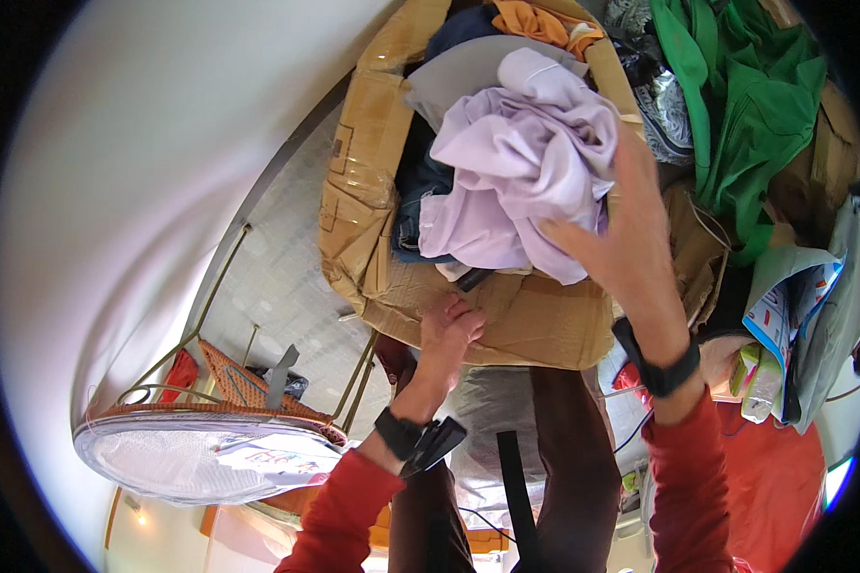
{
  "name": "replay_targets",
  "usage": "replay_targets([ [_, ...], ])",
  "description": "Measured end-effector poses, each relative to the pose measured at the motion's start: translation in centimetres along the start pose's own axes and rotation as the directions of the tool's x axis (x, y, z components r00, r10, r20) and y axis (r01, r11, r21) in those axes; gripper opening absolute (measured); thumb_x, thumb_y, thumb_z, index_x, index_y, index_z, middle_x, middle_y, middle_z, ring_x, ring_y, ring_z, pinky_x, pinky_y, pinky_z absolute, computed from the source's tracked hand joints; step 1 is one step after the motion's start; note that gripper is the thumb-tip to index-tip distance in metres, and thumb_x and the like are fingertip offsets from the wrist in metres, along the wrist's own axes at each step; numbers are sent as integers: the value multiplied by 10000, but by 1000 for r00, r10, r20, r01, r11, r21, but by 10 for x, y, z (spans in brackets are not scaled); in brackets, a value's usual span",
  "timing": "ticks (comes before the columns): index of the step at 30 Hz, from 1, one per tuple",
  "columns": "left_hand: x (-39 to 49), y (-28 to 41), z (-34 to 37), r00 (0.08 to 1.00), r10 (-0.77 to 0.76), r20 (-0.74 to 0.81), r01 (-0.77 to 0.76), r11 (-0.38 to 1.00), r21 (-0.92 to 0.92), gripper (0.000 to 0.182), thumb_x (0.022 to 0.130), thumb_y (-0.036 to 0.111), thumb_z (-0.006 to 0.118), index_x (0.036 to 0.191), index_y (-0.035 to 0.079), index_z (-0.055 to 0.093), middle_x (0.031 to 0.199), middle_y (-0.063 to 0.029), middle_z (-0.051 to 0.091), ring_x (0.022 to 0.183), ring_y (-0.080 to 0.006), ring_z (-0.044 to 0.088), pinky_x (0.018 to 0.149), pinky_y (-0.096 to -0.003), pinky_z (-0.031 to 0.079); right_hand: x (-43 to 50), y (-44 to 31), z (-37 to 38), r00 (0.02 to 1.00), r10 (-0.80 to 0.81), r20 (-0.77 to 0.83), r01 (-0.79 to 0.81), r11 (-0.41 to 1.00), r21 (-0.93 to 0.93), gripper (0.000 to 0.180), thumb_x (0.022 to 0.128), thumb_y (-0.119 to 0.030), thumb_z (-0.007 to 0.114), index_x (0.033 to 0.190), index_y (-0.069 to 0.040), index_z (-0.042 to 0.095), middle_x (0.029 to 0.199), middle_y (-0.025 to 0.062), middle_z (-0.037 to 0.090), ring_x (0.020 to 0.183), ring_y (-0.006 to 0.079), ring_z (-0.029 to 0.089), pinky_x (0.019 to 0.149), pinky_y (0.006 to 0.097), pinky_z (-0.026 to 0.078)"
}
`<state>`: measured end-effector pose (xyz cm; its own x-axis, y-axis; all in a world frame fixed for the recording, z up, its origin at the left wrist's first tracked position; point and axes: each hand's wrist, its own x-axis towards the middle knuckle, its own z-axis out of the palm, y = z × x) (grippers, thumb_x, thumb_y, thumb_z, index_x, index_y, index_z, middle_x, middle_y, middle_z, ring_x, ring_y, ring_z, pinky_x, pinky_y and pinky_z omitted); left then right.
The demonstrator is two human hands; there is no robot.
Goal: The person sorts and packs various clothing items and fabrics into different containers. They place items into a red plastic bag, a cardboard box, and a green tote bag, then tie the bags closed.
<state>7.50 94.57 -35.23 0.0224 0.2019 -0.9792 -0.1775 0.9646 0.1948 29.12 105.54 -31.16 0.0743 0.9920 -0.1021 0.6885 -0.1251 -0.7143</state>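
A crumpled lilac cloth (516,165) lies heaped on top of other folded clothes in a worn cardboard box (358,165). My right hand (623,222) is at the cloth's right side, blurred, with thumb and fingers spread apart. Its thumb overlaps the cloth; whether it presses on it is unclear. My left hand (450,322) is at the box's near flap, below the cloth, with its fingers curled in and nothing visible in them. Under the lilac cloth show a grey cloth (466,71), dark blue denim (412,222) and an orange cloth (537,21).
Green fabric (760,122) hangs over things right of the box. Plastic packets (788,308) stand below it. A round woven stool (215,444), wrapped in clear plastic, lies tipped at lower left. A white wall (136,179) curves along the left. My legs (573,444) are close against the box.
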Motion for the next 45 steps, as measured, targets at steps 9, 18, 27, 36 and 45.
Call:
replay_targets([
  [9, 52, -13, 12, 993, 68, 94, -5, 835, -550, 458, 779, 64, 633, 1189, 95, 432, 1100, -48, 538, 1011, -220, 528, 896, -402, 425, -130, -20, 36, 759, 245, 603, -363, 929, 79, 268, 810, -116, 573, 1048, 6, 590, 1112, 226, 576, 1075, 370, 537, 902, 433, 428],
  [18, 59, 19, 11, 941, 296, 166, -182, 853, -489, 514, 780, 24, 629, 1251, 83, 431, 1194, -58, 525, 1106, -212, 508, 967, -401, 401, -97, 33, 139, 688, 238, 686, -198, 970, -137, 443, 854, -382, 514, 1060, 4, 582, 1015, 197, 622, 977, 348, 576, 851, 448, 444],
  [27, 47, 54, 31, 934, 315, 166, -232, 892, -387, 468, 788, 127, 682, 1209, 79, 484, 1178, -35, 547, 1079, -188, 521, 921, -375, 420, -93, 25, 116, 639, 225, 735, -122, 974, -192, 569, 766, -428, 600, 1175, -36, 556, 1129, 194, 586, 1075, 350, 533, 929, 428, 408],
  [36, 89, 79, 36, 907, 398, 139, -413, 774, 480, 371, 837, 237, 577, 1142, 31, 530, 1123, -173, 580, 1030, -305, 555, 834, -393, 455, -79, -8, 85, 625, 308, 717, -224, 951, -213, 472, 672, -228, 707, 1079, -6, 621, 1011, 208, 577, 959, 376, 562, 821, 441, 445],
  [45, 51, 96, 22, 861, 189, 472, -378, -382, 843, 523, 828, 450, 537, 1044, -23, 591, 925, -238, 633, 811, -409, 620, 730, -470, 506, -91, -22, 83, 836, 210, 507, -272, 961, 52, 313, 696, -158, 673, 986, -43, 649, 927, 231, 597, 894, 377, 587, 786, 464, 464],
])
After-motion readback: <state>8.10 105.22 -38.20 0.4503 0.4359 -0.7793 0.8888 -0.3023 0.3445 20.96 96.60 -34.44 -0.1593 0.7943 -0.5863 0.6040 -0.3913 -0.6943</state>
